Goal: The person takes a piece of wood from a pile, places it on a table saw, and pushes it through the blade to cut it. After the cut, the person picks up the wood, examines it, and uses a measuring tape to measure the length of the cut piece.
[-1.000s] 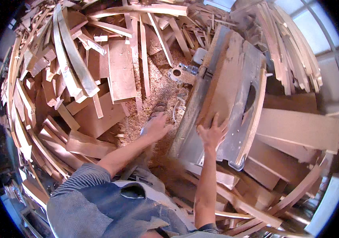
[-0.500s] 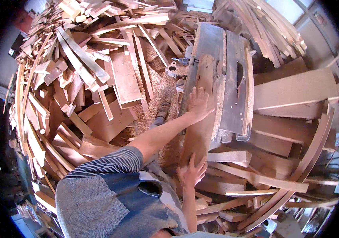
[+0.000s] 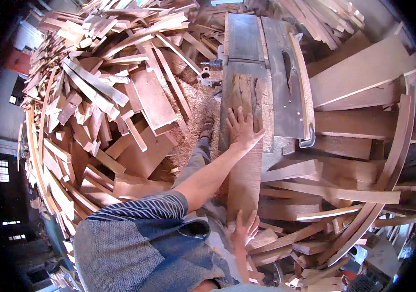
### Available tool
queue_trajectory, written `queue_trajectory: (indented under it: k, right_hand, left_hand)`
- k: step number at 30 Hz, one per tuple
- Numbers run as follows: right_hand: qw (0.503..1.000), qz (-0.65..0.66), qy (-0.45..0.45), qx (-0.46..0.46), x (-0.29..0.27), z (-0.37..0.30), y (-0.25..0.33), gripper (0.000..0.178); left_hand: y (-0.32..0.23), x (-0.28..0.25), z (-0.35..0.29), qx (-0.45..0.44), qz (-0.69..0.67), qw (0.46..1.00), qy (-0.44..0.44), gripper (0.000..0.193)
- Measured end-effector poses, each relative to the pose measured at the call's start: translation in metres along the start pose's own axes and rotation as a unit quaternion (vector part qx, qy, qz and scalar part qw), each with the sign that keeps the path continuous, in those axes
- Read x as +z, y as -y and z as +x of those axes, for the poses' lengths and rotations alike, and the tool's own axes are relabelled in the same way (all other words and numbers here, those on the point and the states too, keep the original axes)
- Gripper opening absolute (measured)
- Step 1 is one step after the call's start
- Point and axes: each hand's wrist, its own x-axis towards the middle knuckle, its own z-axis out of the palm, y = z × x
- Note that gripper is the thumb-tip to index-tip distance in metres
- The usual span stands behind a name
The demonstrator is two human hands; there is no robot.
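Note:
A long wooden board (image 3: 245,170) lies lengthwise on the grey metal bed of a woodworking planer (image 3: 247,39). Its far end is rough and dark, with a split-looking surface. My left hand (image 3: 242,130) presses flat on top of the board, fingers spread, toward its far part. At the near end, my right hand (image 3: 243,229) grips the board by its end and right edge; part of that grip is hidden under the wood. The board's far end lies just short of the dark gap across the planer bed.
Heaped offcuts (image 3: 91,97) fill the left side, with sawdust (image 3: 196,107) on the floor beside the planer. Wide planks (image 3: 363,73) lean to the right. Curved strips (image 3: 393,146) and loose pieces lie at the near right. A metal fitting (image 3: 210,75) juts from the planer's left side.
The board has slid back toward me along the planer bed, both hands staying on it. My view has shifted, and more of my left leg and foot shows.

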Motion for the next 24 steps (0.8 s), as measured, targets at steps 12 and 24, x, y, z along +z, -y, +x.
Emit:
queue_trajectory:
  k: [12, 24]
  right_hand:
    - [0.995, 0.092, 0.017, 0.023, -0.021, 0.081, 0.038, 0.095]
    - [0.988, 0.147, -0.03, 0.041, -0.032, 0.173, 0.063, 0.078]
  left_hand:
    - [0.015, 0.015, 0.085, 0.024, 0.074, 0.996, -0.049, 0.087]
    - [0.014, 0.009, 0.183, 0.013, 0.123, 0.992, -0.021, 0.092]
